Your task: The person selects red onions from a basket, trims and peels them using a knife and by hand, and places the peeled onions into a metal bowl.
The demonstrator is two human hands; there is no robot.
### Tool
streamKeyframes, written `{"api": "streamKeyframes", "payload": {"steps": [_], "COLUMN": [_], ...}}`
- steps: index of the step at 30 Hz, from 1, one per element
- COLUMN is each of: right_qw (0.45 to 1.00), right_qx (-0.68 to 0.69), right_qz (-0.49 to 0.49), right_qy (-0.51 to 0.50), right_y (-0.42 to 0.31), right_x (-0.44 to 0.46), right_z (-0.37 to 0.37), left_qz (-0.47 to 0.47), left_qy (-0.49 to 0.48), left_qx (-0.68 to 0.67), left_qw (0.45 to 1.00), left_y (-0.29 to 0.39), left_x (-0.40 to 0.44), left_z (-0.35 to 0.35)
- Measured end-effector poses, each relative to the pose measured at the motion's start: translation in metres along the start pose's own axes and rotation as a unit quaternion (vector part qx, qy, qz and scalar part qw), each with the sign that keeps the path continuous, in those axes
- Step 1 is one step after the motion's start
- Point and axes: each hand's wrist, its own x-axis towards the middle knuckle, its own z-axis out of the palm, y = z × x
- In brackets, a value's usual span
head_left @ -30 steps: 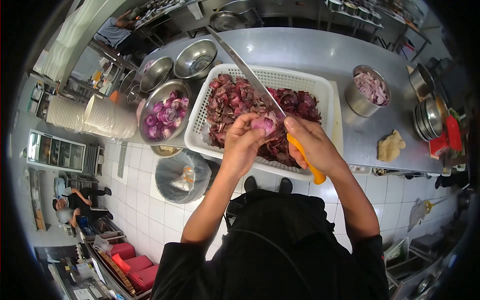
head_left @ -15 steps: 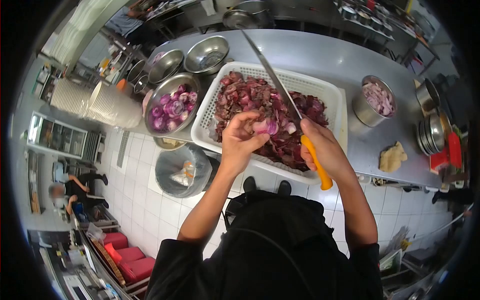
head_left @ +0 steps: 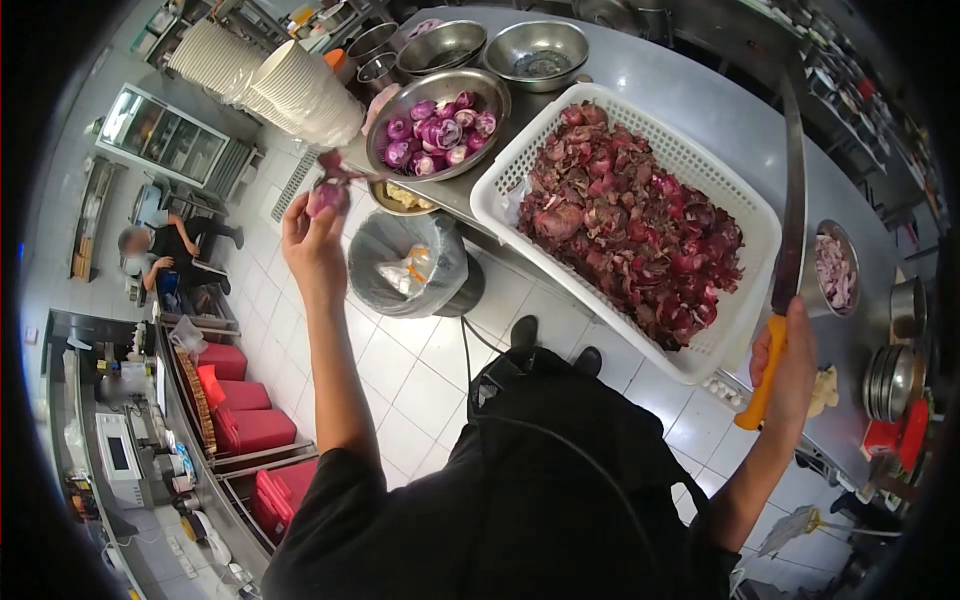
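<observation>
My left hand (head_left: 314,248) is raised at the left, its fingers closed round a red onion (head_left: 326,199). A dark strip of skin (head_left: 336,166) shows at the onion's top. Just right of it, a steel bowl (head_left: 378,150) holds several peeled purple onions (head_left: 440,132). Over at the right, my right hand (head_left: 795,365) grips a large knife (head_left: 793,200) by its yellow-orange handle, blade pointing up and away from me. Between my hands, a white perforated basket (head_left: 625,335) is filled with red onion skins (head_left: 630,220).
A lined bin (head_left: 375,285) stands below the counter's edge. Two empty-looking bowls (head_left: 538,52) sit behind the basket. A pot of cut onions (head_left: 835,270) and stacked bowls (head_left: 885,385) are at the right. Paper-cup stacks (head_left: 300,90) stand at the left; a seated person (head_left: 175,245) is farther off.
My left hand has moved from over the basket far to the left, past the onion bowl. My right hand has moved right with the knife. The view has turned leftward.
</observation>
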Motion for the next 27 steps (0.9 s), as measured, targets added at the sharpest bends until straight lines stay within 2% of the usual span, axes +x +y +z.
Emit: {"api": "streamKeyframes", "payload": {"steps": [2,3,4,6,8,10,11,12,13,15,17,19,21,25,26,27], "right_qw": [1.000,1.000,1.000,1.000,0.999,0.998,0.997,0.997,0.998,0.997,0.995,0.994,0.994,0.994,0.993,0.992], "right_qx": [-0.002,0.000,0.002,-0.014,-0.040,-0.057,-0.063,-0.061,-0.057,-0.048,-0.058,-0.068,-0.077,-0.061,-0.062,-0.063], "right_qz": [0.007,0.001,-0.005,-0.017,-0.027,-0.035,-0.040,-0.036,-0.034,-0.042,-0.050,-0.052,-0.049,-0.064,-0.073,-0.078], "right_qy": [0.008,0.010,0.011,0.009,0.017,0.008,-0.004,-0.010,-0.020,-0.046,-0.056,-0.065,-0.067,-0.070,-0.069,-0.072], "right_y": [-0.002,0.000,0.001,-0.001,-0.005,-0.005,-0.005,-0.005,-0.005,-0.004,0.001,0.002,0.001,0.012,0.015,0.019], "right_x": [0.000,0.002,0.004,0.004,-0.003,-0.008,-0.010,-0.012,-0.013,-0.015,-0.015,-0.019,-0.022,-0.024,-0.025,-0.026], "right_z": [-0.005,-0.006,-0.007,-0.003,0.002,0.004,0.006,0.007,0.010,0.017,0.020,0.021,0.022,0.019,0.018,0.018], "left_qz": [0.004,-0.018,-0.071,-0.205,-0.102,-0.065,-0.031,-0.047,0.018,0.149,0.120,0.092,0.098,0.079,0.073,0.102], "left_qy": [0.025,0.019,0.028,0.018,0.106,0.108,0.094,0.078,0.086,0.046,-0.033,-0.152,-0.274,-0.509,-0.558,-0.559], "left_qx": [0.051,0.210,0.355,0.601,0.522,0.516,0.544,0.541,0.531,0.472,0.419,0.395,0.382,0.413,0.418,0.417], "left_qw": [0.998,0.977,0.932,0.772,0.840,0.847,0.834,0.836,0.843,0.868,0.899,0.901,0.877,0.751,0.713,0.709], "left_y": [-0.048,-0.081,-0.101,-0.130,-0.149,-0.149,-0.143,-0.112,-0.101,-0.084,-0.039,-0.028,-0.027,-0.029,-0.033,-0.036], "left_x": [0.018,0.015,0.005,-0.013,-0.033,-0.029,-0.023,-0.020,-0.015,-0.002,-0.008,-0.010,-0.018,-0.045,-0.048,-0.047], "left_z": [-0.061,-0.103,-0.129,-0.160,-0.155,-0.139,-0.128,-0.086,-0.059,-0.018,0.052,0.092,0.121,0.169,0.173,0.176]}}
